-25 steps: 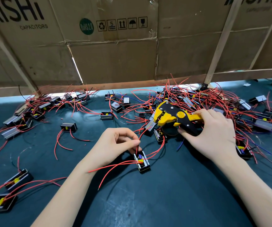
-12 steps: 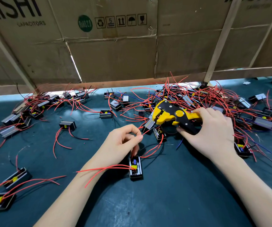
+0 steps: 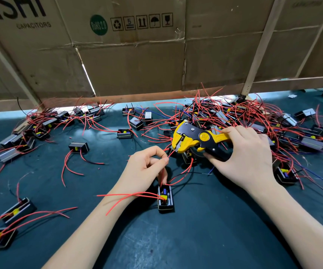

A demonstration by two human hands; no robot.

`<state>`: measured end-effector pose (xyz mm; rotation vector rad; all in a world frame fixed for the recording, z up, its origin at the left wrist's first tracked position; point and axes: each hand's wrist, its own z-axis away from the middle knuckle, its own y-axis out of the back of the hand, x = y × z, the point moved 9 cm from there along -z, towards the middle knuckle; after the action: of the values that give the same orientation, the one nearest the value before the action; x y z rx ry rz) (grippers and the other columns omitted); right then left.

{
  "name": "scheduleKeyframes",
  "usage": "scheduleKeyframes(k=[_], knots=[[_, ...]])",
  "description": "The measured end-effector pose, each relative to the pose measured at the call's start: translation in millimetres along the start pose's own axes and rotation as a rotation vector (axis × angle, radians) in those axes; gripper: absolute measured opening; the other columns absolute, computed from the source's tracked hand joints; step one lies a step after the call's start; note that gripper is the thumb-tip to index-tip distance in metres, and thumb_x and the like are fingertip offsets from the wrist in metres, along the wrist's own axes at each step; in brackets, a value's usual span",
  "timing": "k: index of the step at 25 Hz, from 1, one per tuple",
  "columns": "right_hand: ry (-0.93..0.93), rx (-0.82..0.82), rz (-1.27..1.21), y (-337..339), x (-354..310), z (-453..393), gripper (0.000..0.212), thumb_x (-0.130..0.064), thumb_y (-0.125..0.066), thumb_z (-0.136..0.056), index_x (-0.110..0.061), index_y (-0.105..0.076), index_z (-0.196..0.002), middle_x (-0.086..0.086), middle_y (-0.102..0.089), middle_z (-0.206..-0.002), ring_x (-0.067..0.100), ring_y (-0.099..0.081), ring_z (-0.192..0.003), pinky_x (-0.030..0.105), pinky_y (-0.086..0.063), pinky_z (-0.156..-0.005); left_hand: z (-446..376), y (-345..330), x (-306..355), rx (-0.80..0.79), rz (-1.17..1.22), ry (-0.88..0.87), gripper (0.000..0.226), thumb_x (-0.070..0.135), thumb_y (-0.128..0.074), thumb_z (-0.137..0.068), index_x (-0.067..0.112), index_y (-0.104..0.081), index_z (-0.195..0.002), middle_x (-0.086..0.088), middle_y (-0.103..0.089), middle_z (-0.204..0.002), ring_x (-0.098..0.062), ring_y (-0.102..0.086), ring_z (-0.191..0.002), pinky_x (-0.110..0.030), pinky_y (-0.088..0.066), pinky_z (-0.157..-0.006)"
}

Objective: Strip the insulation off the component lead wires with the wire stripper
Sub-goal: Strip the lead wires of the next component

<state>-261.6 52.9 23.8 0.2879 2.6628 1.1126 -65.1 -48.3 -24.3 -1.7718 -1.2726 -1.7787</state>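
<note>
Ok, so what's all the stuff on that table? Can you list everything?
Wire stripper: one, yellow and black, in the right hand, over the far pile.
Component: one, black case with yellow part inside, centre, below the left hand.
Red lead wire: one, pinched by the left fingers, tip at the stripper's mouth.
Other components: many, black or grey with red wires, piled far right, far left, near left.
Table: one, dark green.
Cardboard wall: brown, behind.
Left hand: pinching wire.
Right hand: gripping stripper.

"CAPACITORS", green "RoHS 2.0" on cardboard box (image 3: 129, 61)
</note>
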Motion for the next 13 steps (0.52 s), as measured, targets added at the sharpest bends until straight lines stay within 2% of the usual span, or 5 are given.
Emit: scheduleKeyframes(k=[3, 6, 13], knots=[[0.010, -0.017, -0.004, -0.7, -0.8, -1.0, 0.060, -0.065, -0.061, -0.068, -0.012, -0.065, -0.095, 0.004, -0.063, -0.086, 0.033, -0.059, -0.086, 0.042, -0.040, -0.077, -0.4, -1.0, -0.1, -0.004, -0.011, -0.003, 0.014, 0.005, -0.053, -0.097, 0.005, -0.056, -0.083, -0.004, -0.062, -0.049, -0.015, -0.054, -0.046, -0.018, -0.046, -0.061], [0.033, -0.027, -0.027, -1.4, -3.7, -1.1, 0.057, -0.062, -0.073, -0.068, -0.012, -0.066, -0.095, 0.004, -0.064, -0.085, 0.033, -0.061, -0.085, 0.043, -0.046, -0.074, -0.4, -0.8, 0.1, -0.005, -0.019, -0.003, 0.014, 0.006, -0.054, -0.097, 0.006, -0.057, -0.083, -0.003, -0.063, -0.049, -0.015, -0.054, -0.048, -0.020, -0.046, -0.061], [0.016, -0.031, -0.035, 5.5, -7.0, 0.4, 0.045, -0.054, -0.083, -0.063, -0.014, -0.070, -0.081, 0.003, -0.066, -0.072, 0.031, -0.067, -0.072, 0.034, -0.045, -0.060, 0.6, -1.5, 1.3, -0.006, -0.028, 0.015, 0.014, 0.006, -0.056, -0.095, 0.008, -0.057, -0.082, -0.001, -0.062, -0.048, -0.019, -0.051, -0.049, -0.023, -0.044, -0.059]])
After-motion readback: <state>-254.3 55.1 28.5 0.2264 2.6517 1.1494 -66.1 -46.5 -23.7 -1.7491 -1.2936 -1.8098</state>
